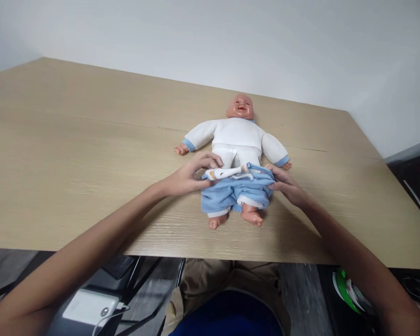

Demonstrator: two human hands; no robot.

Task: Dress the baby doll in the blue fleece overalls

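Note:
A baby doll [237, 133] lies on its back on the wooden table, head away from me, in a white top with blue cuffs. Light blue doll trousers [219, 196] with white hems cover its lower legs, and both feet stick out below. The waistband is bunched around the knees, with its white and orange patterned edge showing. My left hand [192, 175] pinches the waistband at its left side, thumb below and fingers above. At the right side, my right hand [287, 184] grips the waistband between thumb and fingers. The doll's white upper legs show between the top and the trousers.
The wooden table [91, 154] reaches back to a pale wall. Below its front edge, a white power bank [91, 306] with a cable lies at lower left. A green and white round item [346, 290] sits at lower right. Dark objects stand beyond the table's right edge.

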